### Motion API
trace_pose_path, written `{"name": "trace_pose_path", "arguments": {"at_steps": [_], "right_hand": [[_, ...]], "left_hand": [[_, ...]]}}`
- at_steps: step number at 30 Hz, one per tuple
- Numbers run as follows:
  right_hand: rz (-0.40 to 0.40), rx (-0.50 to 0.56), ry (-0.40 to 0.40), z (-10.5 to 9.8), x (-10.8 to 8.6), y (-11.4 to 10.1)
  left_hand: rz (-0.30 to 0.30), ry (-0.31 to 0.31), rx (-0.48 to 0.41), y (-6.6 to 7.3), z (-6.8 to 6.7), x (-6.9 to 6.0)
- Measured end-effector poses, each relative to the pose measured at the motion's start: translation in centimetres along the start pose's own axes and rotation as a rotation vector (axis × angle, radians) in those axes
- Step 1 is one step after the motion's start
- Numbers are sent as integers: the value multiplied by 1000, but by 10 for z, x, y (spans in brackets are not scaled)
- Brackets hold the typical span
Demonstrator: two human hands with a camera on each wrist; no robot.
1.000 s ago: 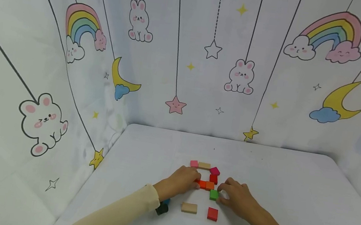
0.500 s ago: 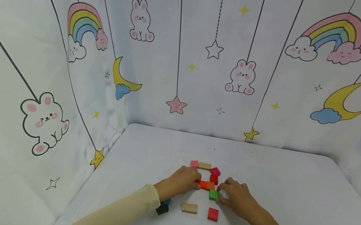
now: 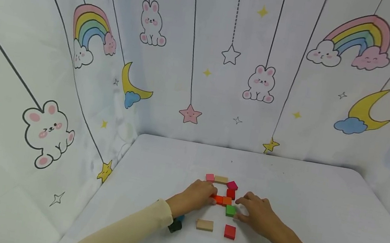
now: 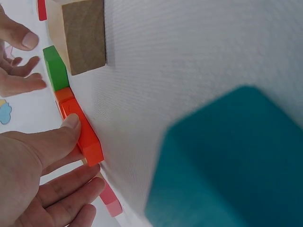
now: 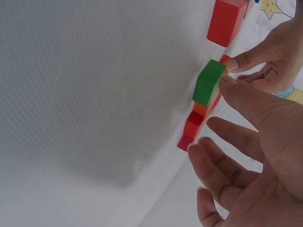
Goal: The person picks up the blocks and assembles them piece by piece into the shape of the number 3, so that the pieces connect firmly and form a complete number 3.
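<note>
My left hand (image 3: 197,194) pinches a long orange-red block (image 4: 86,135) between thumb and index finger, the other fingers lying loosely beside it. An orange block (image 3: 227,201) sits against its right end. A green block (image 3: 230,211) stands just in front of that, at a corner. My right hand (image 3: 258,215) is beside the green block, its thumb tip at the block's side in the right wrist view and its other fingers spread apart. Behind these lie a red block (image 3: 231,194), a crimson pentagon block (image 3: 232,185), a plain wooden block (image 3: 221,179) and a pink block (image 3: 210,177).
Nearer on the white table (image 3: 300,193) lie a plain wooden block (image 3: 205,225) and a red block (image 3: 230,232). A blue block (image 4: 227,161) is by my left wrist, mostly hidden in the head view. A patterned curtain (image 3: 172,65) stands behind the table.
The green block has shifted slightly left toward the orange block since a second ago. Both hands stay almost in place.
</note>
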State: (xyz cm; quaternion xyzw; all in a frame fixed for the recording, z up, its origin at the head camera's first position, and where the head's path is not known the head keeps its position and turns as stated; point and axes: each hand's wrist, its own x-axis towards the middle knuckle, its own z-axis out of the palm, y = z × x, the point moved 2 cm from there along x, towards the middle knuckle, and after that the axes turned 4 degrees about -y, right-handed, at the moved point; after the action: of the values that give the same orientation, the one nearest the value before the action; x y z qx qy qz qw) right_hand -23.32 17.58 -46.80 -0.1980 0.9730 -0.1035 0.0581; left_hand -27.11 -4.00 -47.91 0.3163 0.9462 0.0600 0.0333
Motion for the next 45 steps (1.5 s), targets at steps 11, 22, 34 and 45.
{"name": "trace_pose_path", "arguments": {"at_steps": [11,22,34,45], "right_hand": [[3,14,-35,-13,-19,-9],[22,184,-200,-6,-36,-14],[77,220,-218,7,-37,-22],[86,158,-163,10,-33,-21]], "left_hand": [[-7,2,-11,1,0,-1],[-15,-3,-3,0,2,1],[-16,-4,-1,0,2,0],[-14,4,-2,-1,3,1]]}}
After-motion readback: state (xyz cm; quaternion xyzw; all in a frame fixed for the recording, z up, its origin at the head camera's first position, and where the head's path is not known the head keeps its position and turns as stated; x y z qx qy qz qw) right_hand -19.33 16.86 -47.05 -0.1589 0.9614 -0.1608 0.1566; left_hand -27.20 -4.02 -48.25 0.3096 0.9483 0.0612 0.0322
